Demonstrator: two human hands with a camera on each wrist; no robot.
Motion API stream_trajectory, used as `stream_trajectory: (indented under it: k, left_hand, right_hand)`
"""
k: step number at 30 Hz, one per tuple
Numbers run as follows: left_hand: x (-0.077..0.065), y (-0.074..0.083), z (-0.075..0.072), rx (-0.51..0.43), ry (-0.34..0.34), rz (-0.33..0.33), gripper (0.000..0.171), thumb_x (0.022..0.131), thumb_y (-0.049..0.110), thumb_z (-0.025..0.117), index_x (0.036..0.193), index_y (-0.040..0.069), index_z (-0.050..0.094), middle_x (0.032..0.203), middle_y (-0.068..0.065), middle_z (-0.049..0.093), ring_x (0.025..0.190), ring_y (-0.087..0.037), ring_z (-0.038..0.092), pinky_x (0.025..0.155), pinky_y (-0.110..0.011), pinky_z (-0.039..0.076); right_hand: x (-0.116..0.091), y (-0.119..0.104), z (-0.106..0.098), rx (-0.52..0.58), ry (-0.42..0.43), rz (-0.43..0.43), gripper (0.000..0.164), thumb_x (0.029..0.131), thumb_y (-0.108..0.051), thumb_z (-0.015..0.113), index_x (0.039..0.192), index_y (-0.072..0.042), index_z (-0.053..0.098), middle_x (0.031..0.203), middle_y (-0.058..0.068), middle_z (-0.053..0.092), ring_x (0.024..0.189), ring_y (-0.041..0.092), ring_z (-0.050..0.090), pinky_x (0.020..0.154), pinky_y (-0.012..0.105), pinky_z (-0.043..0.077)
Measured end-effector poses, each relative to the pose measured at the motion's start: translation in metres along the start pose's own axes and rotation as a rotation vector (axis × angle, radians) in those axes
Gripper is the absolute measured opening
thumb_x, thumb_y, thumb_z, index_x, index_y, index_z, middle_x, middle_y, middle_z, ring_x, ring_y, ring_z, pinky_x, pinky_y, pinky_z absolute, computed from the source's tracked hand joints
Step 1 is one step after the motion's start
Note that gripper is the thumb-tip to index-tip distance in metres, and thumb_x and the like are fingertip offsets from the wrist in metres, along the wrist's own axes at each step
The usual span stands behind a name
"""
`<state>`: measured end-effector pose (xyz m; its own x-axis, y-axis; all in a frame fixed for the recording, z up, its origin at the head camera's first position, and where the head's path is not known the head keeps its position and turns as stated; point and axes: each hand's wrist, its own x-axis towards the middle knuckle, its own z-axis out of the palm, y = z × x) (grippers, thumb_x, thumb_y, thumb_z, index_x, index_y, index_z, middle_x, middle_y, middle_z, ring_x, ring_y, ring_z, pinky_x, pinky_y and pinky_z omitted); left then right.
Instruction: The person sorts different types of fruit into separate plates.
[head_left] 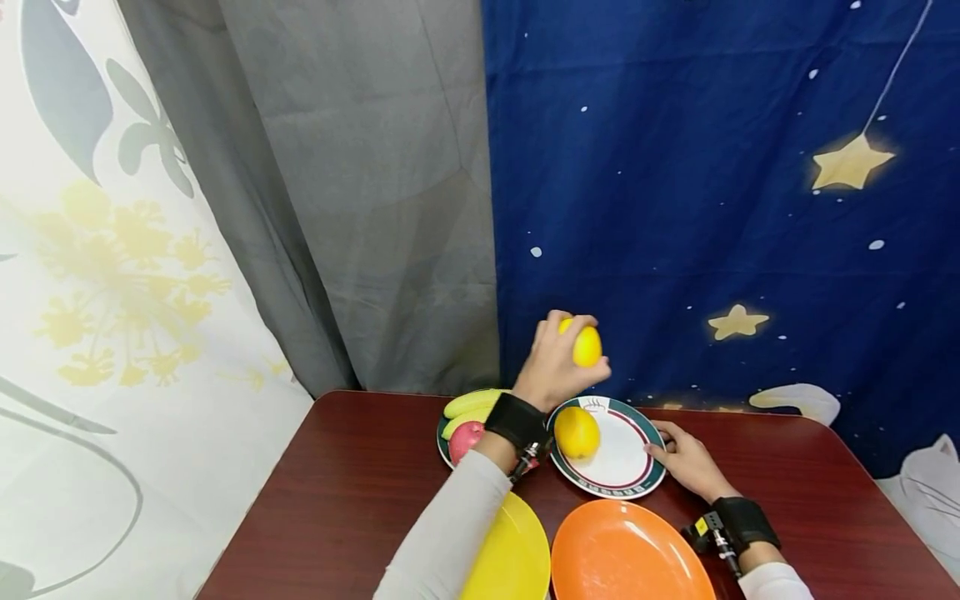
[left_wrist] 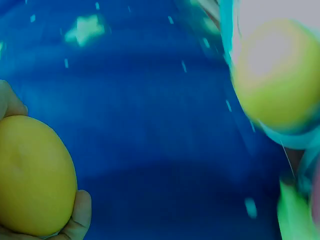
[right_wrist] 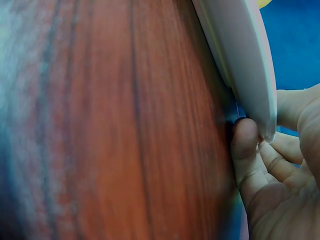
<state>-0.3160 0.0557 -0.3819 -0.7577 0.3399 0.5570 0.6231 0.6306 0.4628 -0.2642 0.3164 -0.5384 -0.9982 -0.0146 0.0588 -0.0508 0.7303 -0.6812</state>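
Observation:
My left hand (head_left: 558, 362) holds a smooth yellow lemon (head_left: 587, 346) in the air, above the far edge of a white plate with a green rim (head_left: 622, 454). In the left wrist view, fingertips and thumb curl round the lemon (left_wrist: 37, 175). A second rounded yellow fruit (head_left: 577, 432) lies on the left part of that plate. At the plate's right side, my right hand (head_left: 693, 462) pinches the rim. The right wrist view shows the plate's edge (right_wrist: 250, 65) between thumb and fingers, beside the tabletop.
Left of the green-rimmed plate, a similar plate (head_left: 442, 446) carries bananas (head_left: 472, 404) and a pinkish-red fruit (head_left: 467, 439), partly hidden by my left arm. Nearer me are a yellow plate (head_left: 517, 550) and an orange plate (head_left: 630, 554) on the dark red-brown table (head_left: 330, 500). Curtains hang behind.

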Motion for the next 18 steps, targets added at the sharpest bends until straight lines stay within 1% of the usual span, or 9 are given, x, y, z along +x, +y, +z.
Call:
stream_trajectory:
  k: [3, 5, 6, 8, 10, 12, 14, 18]
  left_hand:
    - [0.0, 0.021, 0.022, 0.006, -0.061, 0.02, 0.053, 0.085, 0.045, 0.074, 0.134, 0.028, 0.059, 0.13, -0.001, 0.049, 0.114, -0.018, 0.047, 0.071, -0.013, 0.046]
    - [-0.002, 0.029, 0.04, 0.03, -0.107, 0.027, 0.054, 0.085, 0.047, 0.073, 0.134, 0.031, 0.059, 0.131, 0.0, 0.049, 0.114, -0.016, 0.047, 0.069, -0.012, 0.045]
    - [-0.004, 0.032, 0.049, 0.046, -0.128, 0.024, 0.054, 0.085, 0.048, 0.074, 0.134, 0.032, 0.058, 0.131, 0.0, 0.049, 0.114, -0.016, 0.047, 0.068, -0.012, 0.045]
    - [-0.011, 0.034, 0.068, 0.093, -0.175, 0.013, 0.055, 0.084, 0.049, 0.074, 0.134, 0.035, 0.057, 0.132, 0.001, 0.049, 0.113, -0.015, 0.048, 0.066, -0.012, 0.045]
    - [-0.019, 0.033, 0.087, 0.152, -0.23, 0.006, 0.056, 0.084, 0.05, 0.074, 0.135, 0.037, 0.056, 0.133, 0.001, 0.049, 0.112, -0.015, 0.048, 0.065, -0.013, 0.045]
    - [-0.027, 0.031, 0.104, 0.227, -0.283, 0.012, 0.057, 0.083, 0.051, 0.074, 0.136, 0.038, 0.055, 0.136, 0.0, 0.048, 0.112, -0.016, 0.048, 0.066, -0.015, 0.047]
    - [-0.035, 0.029, 0.118, 0.305, -0.325, 0.029, 0.06, 0.083, 0.055, 0.075, 0.136, 0.038, 0.054, 0.137, 0.0, 0.048, 0.112, -0.016, 0.049, 0.069, -0.015, 0.049]
    - [-0.045, 0.029, 0.138, 0.445, -0.372, 0.052, 0.06, 0.081, 0.06, 0.075, 0.133, 0.039, 0.055, 0.135, 0.0, 0.05, 0.112, -0.017, 0.051, 0.07, -0.018, 0.051]
  right_hand:
    - [0.001, 0.002, 0.001, -0.007, 0.002, -0.004, 0.055, 0.099, -0.021, 0.066, 0.142, 0.008, 0.048, 0.121, 0.026, 0.064, 0.088, 0.024, 0.06, 0.075, 0.031, 0.049]
    - [0.001, 0.003, 0.001, -0.011, -0.003, -0.007, 0.055, 0.1, -0.022, 0.065, 0.143, 0.008, 0.047, 0.125, 0.029, 0.062, 0.097, 0.031, 0.062, 0.083, 0.041, 0.053]
    - [0.001, 0.003, 0.001, -0.012, -0.004, -0.01, 0.055, 0.1, -0.022, 0.064, 0.143, 0.008, 0.047, 0.128, 0.03, 0.061, 0.102, 0.036, 0.063, 0.087, 0.047, 0.053]
    - [0.001, 0.004, 0.002, -0.012, -0.005, -0.014, 0.056, 0.1, -0.022, 0.064, 0.144, 0.009, 0.045, 0.131, 0.032, 0.06, 0.11, 0.041, 0.062, 0.093, 0.055, 0.052]
    - [0.001, 0.004, 0.002, -0.008, -0.011, -0.02, 0.058, 0.1, -0.023, 0.064, 0.144, 0.01, 0.044, 0.132, 0.033, 0.058, 0.114, 0.045, 0.061, 0.094, 0.058, 0.051]
    - [0.0, 0.004, 0.003, -0.003, -0.008, -0.019, 0.057, 0.1, -0.021, 0.064, 0.144, 0.01, 0.044, 0.131, 0.032, 0.06, 0.112, 0.043, 0.062, 0.094, 0.057, 0.051]
    - [0.0, 0.004, 0.003, 0.001, 0.001, -0.018, 0.055, 0.098, -0.017, 0.063, 0.142, 0.01, 0.046, 0.129, 0.031, 0.061, 0.107, 0.039, 0.063, 0.091, 0.052, 0.053]
    - [0.0, 0.005, 0.001, 0.01, 0.013, -0.014, 0.052, 0.094, -0.009, 0.061, 0.141, 0.009, 0.048, 0.124, 0.029, 0.063, 0.092, 0.027, 0.061, 0.079, 0.037, 0.051]
